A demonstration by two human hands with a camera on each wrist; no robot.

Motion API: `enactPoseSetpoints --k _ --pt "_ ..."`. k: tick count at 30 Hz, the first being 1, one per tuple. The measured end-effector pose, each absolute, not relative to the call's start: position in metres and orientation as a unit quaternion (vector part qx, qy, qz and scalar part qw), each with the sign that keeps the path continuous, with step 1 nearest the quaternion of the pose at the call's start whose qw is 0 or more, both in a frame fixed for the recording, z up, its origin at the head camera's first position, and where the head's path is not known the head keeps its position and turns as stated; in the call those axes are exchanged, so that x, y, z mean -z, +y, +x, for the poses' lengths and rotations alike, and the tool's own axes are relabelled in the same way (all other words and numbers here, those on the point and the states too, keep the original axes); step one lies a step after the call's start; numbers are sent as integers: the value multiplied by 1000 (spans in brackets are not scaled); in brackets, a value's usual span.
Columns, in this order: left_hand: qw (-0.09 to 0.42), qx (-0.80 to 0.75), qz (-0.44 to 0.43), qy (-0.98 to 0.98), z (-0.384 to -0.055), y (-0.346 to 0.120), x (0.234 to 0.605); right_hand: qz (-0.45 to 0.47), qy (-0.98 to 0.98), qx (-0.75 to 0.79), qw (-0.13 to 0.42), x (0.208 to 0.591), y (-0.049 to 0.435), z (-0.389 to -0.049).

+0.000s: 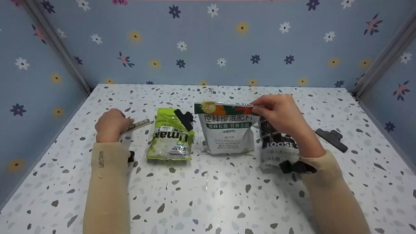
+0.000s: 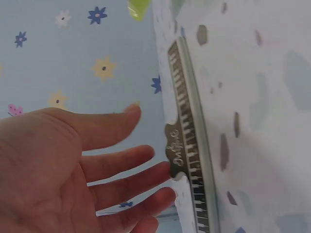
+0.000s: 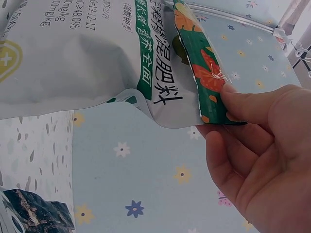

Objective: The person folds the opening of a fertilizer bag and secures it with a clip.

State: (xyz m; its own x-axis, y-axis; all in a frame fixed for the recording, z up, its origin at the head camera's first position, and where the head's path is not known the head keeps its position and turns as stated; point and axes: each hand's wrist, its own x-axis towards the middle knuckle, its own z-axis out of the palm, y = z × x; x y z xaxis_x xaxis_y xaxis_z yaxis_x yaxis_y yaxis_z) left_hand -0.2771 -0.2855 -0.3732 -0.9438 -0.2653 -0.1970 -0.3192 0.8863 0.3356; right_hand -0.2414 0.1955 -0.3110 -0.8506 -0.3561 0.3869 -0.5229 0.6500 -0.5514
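My right hand [image 1: 282,112] pinches the folded top corner of a white fertilizer bag [image 1: 229,136], thumb in front and fingers behind. The bag stands upright, its top band [image 3: 206,73] green with orange flowers. On the left, my left hand [image 1: 112,125] is beside a long sealing clip [image 1: 138,125] with a piano-key pattern. The left wrist view shows the thumb and fingers [image 2: 131,160] spread apart, with a fingertip at the tab of the clip [image 2: 187,131]; whether it touches I cannot tell.
Between my hands lies a green and white bag [image 1: 170,139] with a black clip [image 1: 184,119] at its upper right. A black and grey bag [image 1: 279,148] lies partly under my right forearm. Another black clip [image 1: 332,139] is farther right. A flowered wall [image 1: 211,42] stands behind the table.
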Motion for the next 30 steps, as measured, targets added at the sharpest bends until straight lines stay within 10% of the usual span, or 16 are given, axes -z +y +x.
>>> enactPoseSetpoints --k 22,30 --pt "46 -261 -134 955 -277 -296 386 237 -898 -359 93 310 197 -243" --pt "-52 -317 -153 934 -280 -286 377 200 -897 -394 26 306 201 -245"
